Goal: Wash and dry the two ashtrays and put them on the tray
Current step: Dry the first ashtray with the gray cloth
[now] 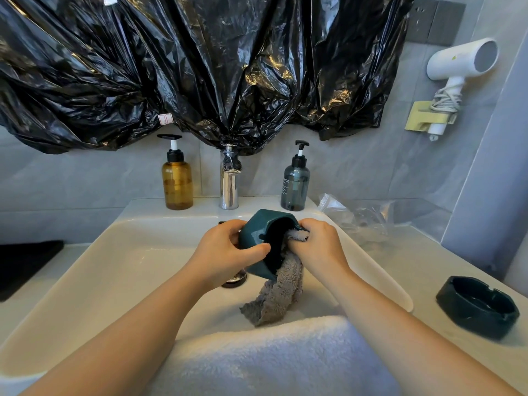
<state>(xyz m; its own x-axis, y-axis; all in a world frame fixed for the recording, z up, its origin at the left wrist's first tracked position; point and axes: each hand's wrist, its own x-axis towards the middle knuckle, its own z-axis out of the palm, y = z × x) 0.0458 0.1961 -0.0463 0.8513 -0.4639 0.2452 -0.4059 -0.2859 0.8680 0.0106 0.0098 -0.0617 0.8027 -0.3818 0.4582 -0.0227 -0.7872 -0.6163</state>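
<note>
Left hand (225, 252) grips teal ceramic ashtray (258, 238) by its rim; right hand (314, 244) pinches grey cloth (281, 292) inside; probably slippery, breakable.

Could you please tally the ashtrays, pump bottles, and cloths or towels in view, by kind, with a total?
Ashtrays: 2 (teal ashtray, black ashtray)
Pump bottles: 2 (amber bottle, grey bottle)
Cloths and towels: 2 (grey cloth, white towel)
Total: 6
</note>
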